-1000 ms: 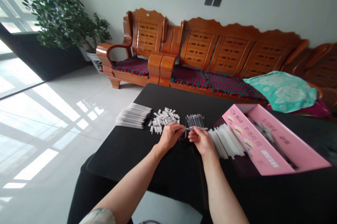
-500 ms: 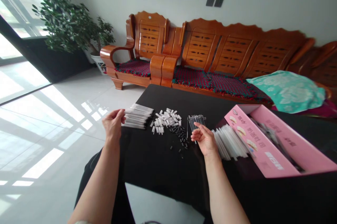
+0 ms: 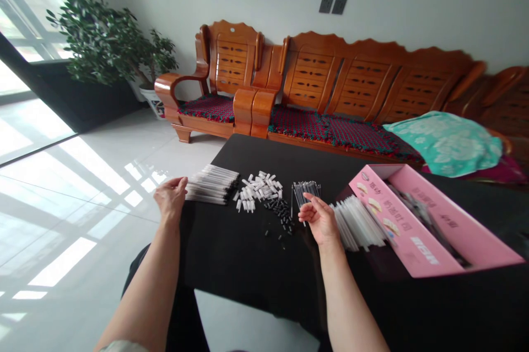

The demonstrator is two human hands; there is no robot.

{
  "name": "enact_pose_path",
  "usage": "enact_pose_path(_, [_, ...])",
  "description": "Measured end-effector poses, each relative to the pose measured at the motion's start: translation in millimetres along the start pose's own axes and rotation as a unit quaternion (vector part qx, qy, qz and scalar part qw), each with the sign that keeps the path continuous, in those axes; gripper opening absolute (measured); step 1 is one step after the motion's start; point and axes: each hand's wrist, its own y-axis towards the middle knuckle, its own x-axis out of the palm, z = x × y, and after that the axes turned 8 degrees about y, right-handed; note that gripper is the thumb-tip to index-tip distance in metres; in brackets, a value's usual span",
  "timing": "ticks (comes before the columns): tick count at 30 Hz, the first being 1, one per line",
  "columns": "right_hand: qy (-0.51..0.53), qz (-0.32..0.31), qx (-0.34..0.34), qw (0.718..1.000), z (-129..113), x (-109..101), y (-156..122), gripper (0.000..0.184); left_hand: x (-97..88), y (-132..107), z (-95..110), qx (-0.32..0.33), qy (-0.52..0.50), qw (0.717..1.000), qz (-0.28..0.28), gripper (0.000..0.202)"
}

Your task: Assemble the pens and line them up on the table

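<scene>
My left hand is at the left ends of a row of clear pen barrels with dark right ends, fingertips at or very near them. Its fingers look loosely bent, and I see nothing held in them. Over the near end of a bundle of thin dark pen refills, my right hand is half open, fingers apart and no object visible in it. Between the hands lie a heap of white translucent caps and a scatter of small black plugs. Right of my right hand, clear empty tubes lie side by side.
All this lies on a black table. A pink box with dark items inside stands on its right. Behind are a wooden chair and a wooden sofa; a turquoise cloth lies on the sofa. A potted plant stands back left.
My left hand has drawn back a little to the left along the pen barrels. My right hand stays about where it was. The view has shifted slightly.
</scene>
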Motion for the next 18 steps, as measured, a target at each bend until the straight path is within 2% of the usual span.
enact_pose_path(7, [-0.012,0.010,-0.005,1.000,-1.8,3.6,-1.0,0.038,2.7,4.5,6.6,0.030,0.058,0.998,-0.015,0.044])
enact_pose_path(10, [-0.035,0.070,-0.074,0.994,-4.5,2.3,-0.5,0.039,5.3,4.8,5.1,0.037,0.082,0.996,-0.010,0.042])
enact_pose_path(12, [-0.073,0.159,-0.170,0.970,-8.0,-1.0,0.2,0.038,5.2,4.3,5.1,0.049,0.091,0.995,0.004,0.040])
enact_pose_path(14, [-0.124,0.246,-0.252,0.928,-12.6,-6.3,0.7,0.038,3.8,2.2,8.2,0.065,0.089,0.993,0.031,0.038])
enact_pose_path(16, [-0.185,0.300,-0.286,0.891,-17.7,-12.7,0.8,0.038,2.6,-2.8,15.9,0.084,0.073,0.991,0.069,0.037])
enact_pose_path(18, [-0.263,0.324,-0.283,0.863,-22.7,-18.7,0.3,0.036,4.0,-11.9,28.4,0.101,0.042,0.989,0.094,0.038])
